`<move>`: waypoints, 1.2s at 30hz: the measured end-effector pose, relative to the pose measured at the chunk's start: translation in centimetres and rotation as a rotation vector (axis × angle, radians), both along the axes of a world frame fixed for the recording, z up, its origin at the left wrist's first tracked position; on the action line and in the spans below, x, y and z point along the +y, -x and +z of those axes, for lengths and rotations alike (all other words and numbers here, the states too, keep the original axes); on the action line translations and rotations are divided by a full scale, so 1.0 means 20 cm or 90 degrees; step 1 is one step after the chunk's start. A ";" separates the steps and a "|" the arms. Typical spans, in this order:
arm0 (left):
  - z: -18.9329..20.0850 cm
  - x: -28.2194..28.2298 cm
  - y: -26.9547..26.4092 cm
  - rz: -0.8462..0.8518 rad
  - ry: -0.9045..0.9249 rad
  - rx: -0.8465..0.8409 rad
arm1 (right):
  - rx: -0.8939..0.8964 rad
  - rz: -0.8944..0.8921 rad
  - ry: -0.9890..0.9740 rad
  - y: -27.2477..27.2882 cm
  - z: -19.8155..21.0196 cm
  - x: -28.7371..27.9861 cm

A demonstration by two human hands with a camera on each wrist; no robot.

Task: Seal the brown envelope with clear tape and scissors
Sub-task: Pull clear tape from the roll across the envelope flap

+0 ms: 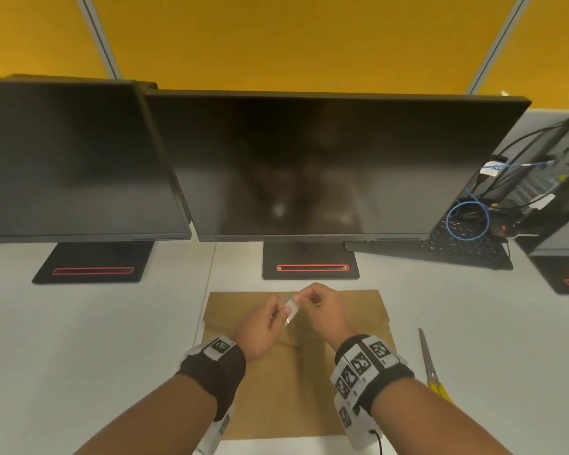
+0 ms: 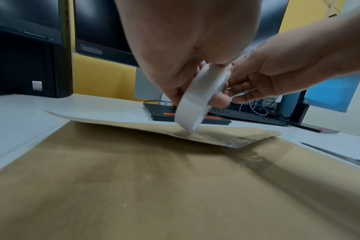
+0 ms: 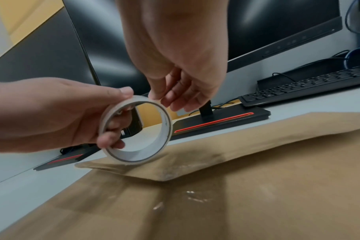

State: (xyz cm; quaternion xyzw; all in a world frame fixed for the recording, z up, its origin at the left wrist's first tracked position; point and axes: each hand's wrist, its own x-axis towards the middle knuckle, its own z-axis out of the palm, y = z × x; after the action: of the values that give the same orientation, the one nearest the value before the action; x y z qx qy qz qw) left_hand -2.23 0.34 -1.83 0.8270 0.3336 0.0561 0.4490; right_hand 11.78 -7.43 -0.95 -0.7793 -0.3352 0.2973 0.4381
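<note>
Left hand (image 3: 51,113) gripping tape roll (image 3: 136,129), right hand (image 3: 175,78) touching it

Brown envelope (image 1: 358,310) flat, flap raised, tape roll (image 3: 136,129) above, scissors (image 1: 429,362) beside

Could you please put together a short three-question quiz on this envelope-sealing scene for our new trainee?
1. True or false: the scissors lie on the desk to the right of the brown envelope, with no hand on them.
2. Which hand grips the tape roll? A) left hand B) right hand C) neither
3. Fill in: the envelope's flap is folded over but sits slightly ____ off the body.

Key
1. True.
2. A; the right hand's fingertips only touch the roll's top edge.
3. Raised.
</note>
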 end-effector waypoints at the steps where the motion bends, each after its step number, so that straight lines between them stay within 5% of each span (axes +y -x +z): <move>1: 0.00 0.00 -0.01 0.003 -0.006 -0.003 | -0.004 0.000 0.010 -0.01 0.00 -0.01; 16: 0.11 -0.01 -0.30 -0.041 -0.226 0.226 | -0.030 -0.036 0.025 -0.20 0.05 -0.15; 21: 0.12 0.02 -0.33 -0.031 -0.154 0.174 | -0.010 -0.066 0.037 -0.29 0.04 -0.20; 25: 0.10 0.03 -0.28 -0.015 0.096 0.059 | 0.073 -0.081 0.038 -0.41 -0.02 -0.27; 27: 0.09 0.00 -0.27 -0.043 0.117 0.023 | 0.081 -0.065 0.054 -0.44 -0.03 -0.31; 30: 0.08 -0.04 -0.31 -0.053 0.018 0.019 | 0.046 -0.052 0.073 -0.45 -0.06 -0.34; 33: 0.08 -0.05 -0.36 -0.096 -0.201 0.186 | -0.024 -0.060 0.108 -0.47 -0.09 -0.35; 36: 0.09 -0.07 -0.39 -0.111 -0.291 0.314 | -0.042 -0.055 0.118 -0.47 -0.09 -0.38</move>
State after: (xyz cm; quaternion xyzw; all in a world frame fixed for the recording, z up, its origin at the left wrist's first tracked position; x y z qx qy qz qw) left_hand 5.50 -1.03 0.00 0.9201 0.3393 -0.1109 0.1613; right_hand 21.28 -14.94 -2.68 -0.8394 -0.2865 0.2823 0.3656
